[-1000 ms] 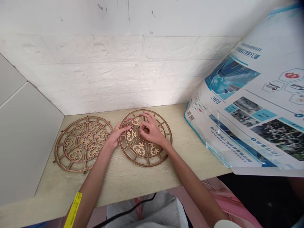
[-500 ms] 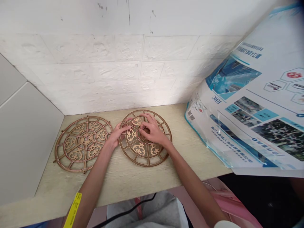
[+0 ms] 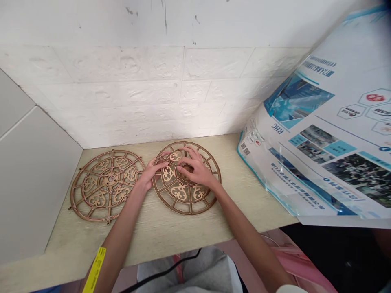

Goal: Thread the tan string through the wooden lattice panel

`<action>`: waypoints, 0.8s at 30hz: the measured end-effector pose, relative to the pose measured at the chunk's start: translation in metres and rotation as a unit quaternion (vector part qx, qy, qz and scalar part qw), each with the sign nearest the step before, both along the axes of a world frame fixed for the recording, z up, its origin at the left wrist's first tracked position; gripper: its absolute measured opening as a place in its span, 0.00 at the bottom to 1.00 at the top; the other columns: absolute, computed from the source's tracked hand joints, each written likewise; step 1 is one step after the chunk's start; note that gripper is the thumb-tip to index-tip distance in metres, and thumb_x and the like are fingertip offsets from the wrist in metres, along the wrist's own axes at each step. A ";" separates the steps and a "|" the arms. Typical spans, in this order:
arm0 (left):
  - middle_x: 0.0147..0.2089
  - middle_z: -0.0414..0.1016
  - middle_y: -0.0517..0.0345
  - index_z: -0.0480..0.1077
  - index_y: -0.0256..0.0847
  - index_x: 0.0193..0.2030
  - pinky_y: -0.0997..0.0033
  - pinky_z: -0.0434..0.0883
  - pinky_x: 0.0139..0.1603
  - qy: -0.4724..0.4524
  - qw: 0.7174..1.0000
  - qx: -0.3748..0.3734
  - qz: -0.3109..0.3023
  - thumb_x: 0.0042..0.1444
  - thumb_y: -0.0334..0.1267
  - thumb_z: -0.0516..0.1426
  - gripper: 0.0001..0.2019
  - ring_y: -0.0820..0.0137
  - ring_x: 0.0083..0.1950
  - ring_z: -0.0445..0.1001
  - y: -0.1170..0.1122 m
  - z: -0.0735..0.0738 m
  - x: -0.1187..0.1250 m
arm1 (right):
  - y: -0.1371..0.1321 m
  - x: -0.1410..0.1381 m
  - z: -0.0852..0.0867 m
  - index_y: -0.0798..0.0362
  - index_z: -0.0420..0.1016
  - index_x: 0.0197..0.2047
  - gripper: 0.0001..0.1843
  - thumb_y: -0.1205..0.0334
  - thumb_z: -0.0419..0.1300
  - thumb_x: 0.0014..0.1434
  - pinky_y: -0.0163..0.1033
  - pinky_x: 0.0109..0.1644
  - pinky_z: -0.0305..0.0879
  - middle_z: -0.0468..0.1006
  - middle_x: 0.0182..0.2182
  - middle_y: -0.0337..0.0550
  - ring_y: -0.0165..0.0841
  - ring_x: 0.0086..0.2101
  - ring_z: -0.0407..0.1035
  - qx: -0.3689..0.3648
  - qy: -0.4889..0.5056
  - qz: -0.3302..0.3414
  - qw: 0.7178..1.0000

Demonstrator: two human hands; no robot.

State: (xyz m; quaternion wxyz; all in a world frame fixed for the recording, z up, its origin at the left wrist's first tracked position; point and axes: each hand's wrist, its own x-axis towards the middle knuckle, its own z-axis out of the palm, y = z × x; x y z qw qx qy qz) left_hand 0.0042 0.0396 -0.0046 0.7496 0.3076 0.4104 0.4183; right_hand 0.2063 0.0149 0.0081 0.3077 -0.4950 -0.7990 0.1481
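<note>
A round bronze-coloured openwork grille (image 3: 191, 206), with spokes and scroll ornaments, lies before me on the bench. My left hand (image 3: 151, 171) grips its left rim, thumb on top and fingers partly hidden underneath. Over the grille's hub is my right hand (image 3: 195, 167), fingers curved and a little apart, with a small gap between thumb and index finger; nothing shows between them. The fingertips are at or just above the scroll panels. To the left, a second round grille (image 3: 109, 203) with small tabs around its rim lies flat, close to my left forearm.
The pale wooden bench (image 3: 171, 238) runs along a white brick-patterned wall (image 3: 159, 93). A grey panel (image 3: 33, 183) stands at the left. A large printed sheet (image 3: 269, 179) leans at the right, its lower edge over the bench. A black cable (image 3: 165, 270) crosses my lap.
My right thumb and index finger have parted slightly over the hub. My left hand and both grilles stay in place.
</note>
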 end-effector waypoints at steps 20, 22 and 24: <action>0.44 0.78 0.48 0.71 0.36 0.55 0.70 0.76 0.39 0.021 1.000 -0.003 0.000 0.42 0.32 0.71 0.31 0.67 0.37 0.78 0.001 0.002 0.000 | 0.002 -0.001 -0.004 0.57 0.71 0.27 0.10 0.60 0.56 0.56 0.58 0.71 0.55 0.63 0.61 0.41 0.39 0.65 0.52 0.004 0.024 -0.017 1.000; 0.46 0.78 0.48 0.71 0.36 0.55 0.70 0.76 0.39 0.017 1.000 -0.003 0.001 0.42 0.32 0.70 0.31 0.67 0.38 0.78 0.001 0.003 0.000 | 0.003 -0.001 -0.005 0.57 0.71 0.27 0.10 0.60 0.56 0.56 0.58 0.70 0.55 0.63 0.61 0.41 0.40 0.65 0.52 0.008 0.021 -0.020 1.000; 0.46 0.78 0.47 0.71 0.35 0.55 0.70 0.76 0.40 0.017 1.000 -0.007 0.003 0.42 0.32 0.70 0.31 0.67 0.38 0.78 0.000 0.004 0.000 | 0.003 -0.001 -0.006 0.57 0.71 0.27 0.10 0.60 0.56 0.56 0.58 0.70 0.56 0.63 0.61 0.43 0.40 0.65 0.52 0.014 0.021 -0.020 0.999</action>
